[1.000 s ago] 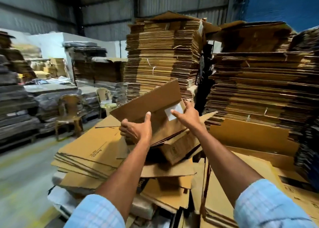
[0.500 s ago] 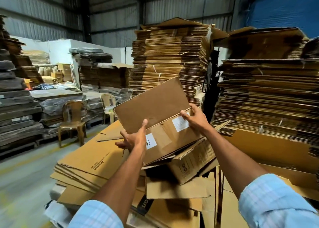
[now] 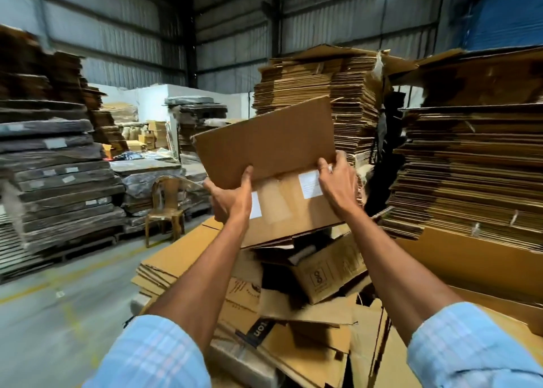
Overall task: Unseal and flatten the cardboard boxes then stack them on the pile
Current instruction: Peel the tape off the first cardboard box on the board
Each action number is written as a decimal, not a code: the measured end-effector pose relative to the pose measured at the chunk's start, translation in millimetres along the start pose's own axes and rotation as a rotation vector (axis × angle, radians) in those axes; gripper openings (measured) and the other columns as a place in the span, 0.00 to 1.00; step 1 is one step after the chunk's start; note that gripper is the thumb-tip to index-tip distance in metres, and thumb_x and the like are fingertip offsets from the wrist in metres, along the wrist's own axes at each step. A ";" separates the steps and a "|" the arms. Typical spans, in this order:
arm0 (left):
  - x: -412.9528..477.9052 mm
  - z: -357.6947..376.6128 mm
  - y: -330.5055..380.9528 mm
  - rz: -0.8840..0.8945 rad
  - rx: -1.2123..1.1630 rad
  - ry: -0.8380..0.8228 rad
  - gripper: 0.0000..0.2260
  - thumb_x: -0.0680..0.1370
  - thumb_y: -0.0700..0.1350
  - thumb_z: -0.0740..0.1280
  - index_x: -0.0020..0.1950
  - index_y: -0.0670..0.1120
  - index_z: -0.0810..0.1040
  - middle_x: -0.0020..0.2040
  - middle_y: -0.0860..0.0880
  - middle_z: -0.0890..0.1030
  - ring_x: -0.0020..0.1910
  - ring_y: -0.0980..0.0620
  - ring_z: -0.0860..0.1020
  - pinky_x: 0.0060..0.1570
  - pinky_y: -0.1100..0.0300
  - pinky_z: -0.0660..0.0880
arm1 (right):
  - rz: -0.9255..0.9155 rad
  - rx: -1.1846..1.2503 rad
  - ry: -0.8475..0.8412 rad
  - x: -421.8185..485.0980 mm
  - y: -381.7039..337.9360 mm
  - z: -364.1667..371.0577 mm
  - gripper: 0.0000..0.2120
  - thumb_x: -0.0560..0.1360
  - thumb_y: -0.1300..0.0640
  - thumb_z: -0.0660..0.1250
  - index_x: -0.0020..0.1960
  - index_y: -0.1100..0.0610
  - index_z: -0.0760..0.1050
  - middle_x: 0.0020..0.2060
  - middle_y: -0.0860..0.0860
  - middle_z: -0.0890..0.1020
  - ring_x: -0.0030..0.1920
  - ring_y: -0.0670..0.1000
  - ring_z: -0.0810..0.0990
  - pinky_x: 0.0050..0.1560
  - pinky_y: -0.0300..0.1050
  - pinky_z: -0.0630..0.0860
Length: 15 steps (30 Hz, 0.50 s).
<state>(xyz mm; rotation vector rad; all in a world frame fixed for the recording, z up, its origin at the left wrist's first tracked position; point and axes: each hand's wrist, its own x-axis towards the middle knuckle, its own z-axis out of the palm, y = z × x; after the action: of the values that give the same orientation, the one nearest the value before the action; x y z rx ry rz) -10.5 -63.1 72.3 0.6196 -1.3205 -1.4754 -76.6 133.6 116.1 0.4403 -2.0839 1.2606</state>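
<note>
I hold a brown cardboard box [image 3: 273,149] with white labels up in front of me, one long flap raised. My left hand [image 3: 232,199] grips its left side, thumb on the fold of the flap. My right hand [image 3: 338,184] grips its right side beside a white label. Below it lies a loose heap of boxes, among them a small printed box [image 3: 329,273] still in shape. To the left of the heap sits a low pile of flattened boxes [image 3: 176,258].
Tall stacks of flattened cardboard [image 3: 317,93] stand behind the heap, and another stack [image 3: 476,164] at the right. Wrapped dark bundles on pallets [image 3: 58,176] line the left. A plastic chair [image 3: 167,208] stands beside them. Concrete floor [image 3: 58,314] lies at the lower left.
Both hands have lifted the box higher off the heap and turned it more upright. The view has tilted upward.
</note>
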 end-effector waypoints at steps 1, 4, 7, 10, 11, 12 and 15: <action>-8.0 -9.4 13.9 0.023 0.004 0.021 0.45 0.62 0.71 0.76 0.72 0.54 0.62 0.56 0.53 0.77 0.56 0.45 0.79 0.55 0.55 0.71 | -0.013 0.017 0.000 -3.5 -8.4 -9.4 0.16 0.81 0.46 0.62 0.61 0.57 0.72 0.53 0.56 0.83 0.53 0.60 0.81 0.47 0.50 0.71; -37.0 -41.4 46.5 0.070 0.046 0.099 0.46 0.61 0.72 0.76 0.71 0.53 0.64 0.59 0.50 0.80 0.56 0.46 0.78 0.58 0.51 0.75 | -0.051 0.037 -0.026 -20.9 -32.0 -37.7 0.16 0.81 0.45 0.62 0.61 0.56 0.72 0.53 0.57 0.84 0.53 0.61 0.81 0.51 0.53 0.75; -79.8 -81.4 69.8 0.147 0.097 0.186 0.43 0.59 0.76 0.72 0.65 0.56 0.63 0.57 0.50 0.80 0.54 0.44 0.79 0.57 0.45 0.78 | -0.098 0.076 -0.062 -49.0 -47.2 -66.9 0.16 0.82 0.46 0.63 0.62 0.56 0.71 0.52 0.56 0.83 0.52 0.59 0.81 0.53 0.55 0.77; -123.9 -122.0 92.2 0.178 0.189 0.264 0.43 0.60 0.79 0.70 0.65 0.56 0.64 0.56 0.50 0.80 0.52 0.44 0.79 0.51 0.51 0.76 | -0.125 0.116 -0.093 -81.0 -62.3 -96.1 0.16 0.83 0.47 0.62 0.64 0.57 0.70 0.50 0.55 0.83 0.51 0.58 0.81 0.48 0.50 0.74; -139.8 -136.3 101.9 0.191 0.211 0.284 0.44 0.60 0.80 0.69 0.66 0.55 0.65 0.56 0.50 0.81 0.52 0.45 0.79 0.49 0.53 0.74 | -0.134 0.123 -0.107 -92.5 -68.6 -107.7 0.17 0.83 0.47 0.62 0.64 0.57 0.70 0.51 0.56 0.83 0.51 0.58 0.81 0.47 0.48 0.72; -153.8 -150.8 111.2 0.204 0.232 0.309 0.44 0.59 0.81 0.68 0.66 0.55 0.66 0.56 0.50 0.81 0.52 0.45 0.80 0.49 0.53 0.74 | -0.144 0.129 -0.125 -103.7 -75.4 -119.8 0.17 0.83 0.46 0.62 0.64 0.58 0.71 0.52 0.57 0.83 0.52 0.59 0.80 0.47 0.47 0.70; -187.3 -192.8 142.5 0.244 0.300 0.390 0.44 0.58 0.81 0.68 0.64 0.54 0.70 0.55 0.50 0.83 0.54 0.44 0.80 0.52 0.52 0.75 | -0.190 0.162 -0.183 -130.7 -96.3 -157.3 0.18 0.83 0.45 0.59 0.63 0.58 0.71 0.55 0.58 0.81 0.53 0.59 0.78 0.46 0.47 0.67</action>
<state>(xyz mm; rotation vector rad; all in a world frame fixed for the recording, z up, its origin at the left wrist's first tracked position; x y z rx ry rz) 271.9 44.2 108.3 0.8577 -1.2619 -0.9100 131.2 219.0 140.9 0.8341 -2.0379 1.3219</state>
